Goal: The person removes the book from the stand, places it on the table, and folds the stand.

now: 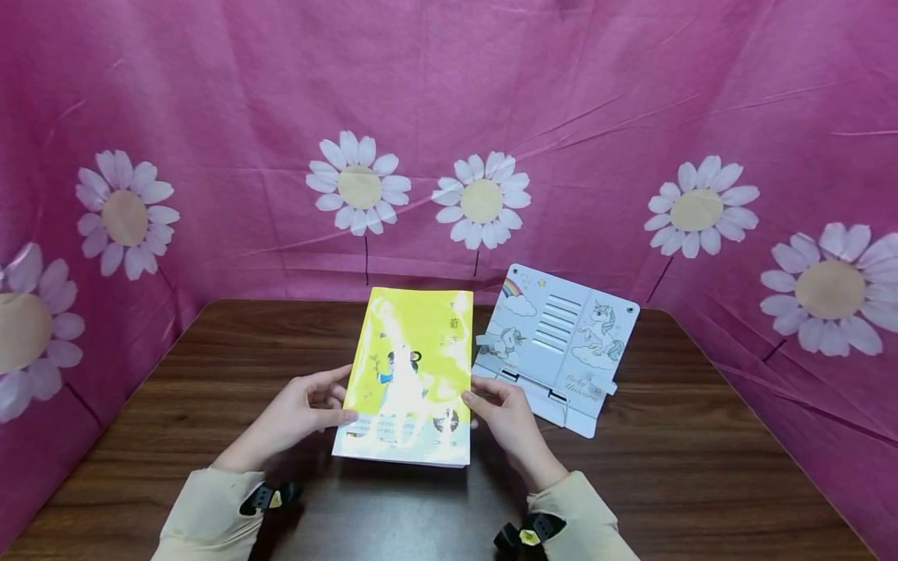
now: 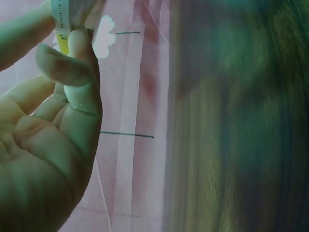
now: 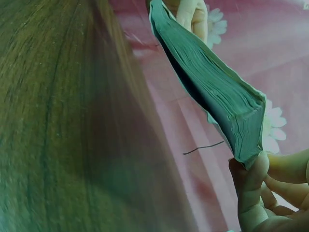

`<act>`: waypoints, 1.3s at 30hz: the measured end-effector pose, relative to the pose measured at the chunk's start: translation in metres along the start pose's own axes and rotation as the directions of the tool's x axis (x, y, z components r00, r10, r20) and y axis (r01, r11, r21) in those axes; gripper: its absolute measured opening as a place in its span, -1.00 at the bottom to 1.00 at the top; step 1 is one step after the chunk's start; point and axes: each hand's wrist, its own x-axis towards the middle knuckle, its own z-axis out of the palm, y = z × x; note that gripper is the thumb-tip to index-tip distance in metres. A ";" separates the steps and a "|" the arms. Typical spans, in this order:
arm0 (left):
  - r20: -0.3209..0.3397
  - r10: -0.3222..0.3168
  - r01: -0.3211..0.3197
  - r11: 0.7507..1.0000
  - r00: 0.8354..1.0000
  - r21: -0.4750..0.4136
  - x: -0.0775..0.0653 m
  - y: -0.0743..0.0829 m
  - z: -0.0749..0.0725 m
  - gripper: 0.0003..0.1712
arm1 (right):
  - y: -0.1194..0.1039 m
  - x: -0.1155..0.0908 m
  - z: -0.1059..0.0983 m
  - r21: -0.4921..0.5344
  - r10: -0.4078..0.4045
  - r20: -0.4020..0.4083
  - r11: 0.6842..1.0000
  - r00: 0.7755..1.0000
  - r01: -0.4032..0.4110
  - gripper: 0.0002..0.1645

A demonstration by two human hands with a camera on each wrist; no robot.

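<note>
A thick book (image 1: 365,374) with a yellow cover and a pale band along its bottom is held between both hands, cover toward the head camera. My left hand (image 1: 312,405) grips its left edge, thumb on the front and fingers behind. On the opposite edge, my right hand (image 1: 508,421) pinches it the same way. The right wrist view shows the page block of the book (image 3: 212,72) raised above the table, with the right hand (image 3: 275,193) at its near corner. In the left wrist view, the left hand (image 2: 58,125) pinches the spine side.
Just right of the book, a light blue metal book stand (image 1: 522,323) with unicorn drawings and slots lies on the dark wooden table (image 1: 666,467). Behind the table hangs a pink cloth (image 1: 575,93) printed with white daisies.
</note>
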 end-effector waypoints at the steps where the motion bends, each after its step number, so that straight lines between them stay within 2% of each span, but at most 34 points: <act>1: 0.001 -0.004 0.004 1.000 1.000 0.002 0.000 -0.001 -0.001 -0.12 | 0.002 0.001 0.001 -0.001 0.007 0.002 1.000 1.000 -0.007 -0.61; 4: 0.007 -0.009 0.009 1.000 1.000 0.009 -0.002 -0.005 -0.003 -0.12 | 0.005 0.004 0.006 -0.003 0.018 0.014 1.000 1.000 -0.018 -0.61; 14: 0.014 -0.083 0.082 0.996 0.996 0.042 -0.004 -0.017 -0.009 -0.10 | 0.016 0.008 0.018 -0.038 0.035 0.068 0.999 0.997 -0.032 -0.58; 29: 0.007 -0.146 0.145 0.989 0.989 0.041 -0.007 -0.025 -0.017 -0.07 | 0.023 0.012 0.032 -0.047 0.032 0.104 0.999 0.994 -0.027 -0.56; 33: 0.014 -0.144 0.144 0.988 0.989 0.051 -0.008 -0.028 -0.021 -0.07 | 0.025 0.013 0.037 -0.040 0.030 0.111 0.999 0.993 -0.026 -0.58; 39: 0.046 -0.111 0.107 0.992 0.993 0.065 -0.011 -0.035 -0.026 -0.09 | 0.026 0.013 0.044 -0.034 0.040 0.119 0.999 0.992 -0.036 -0.59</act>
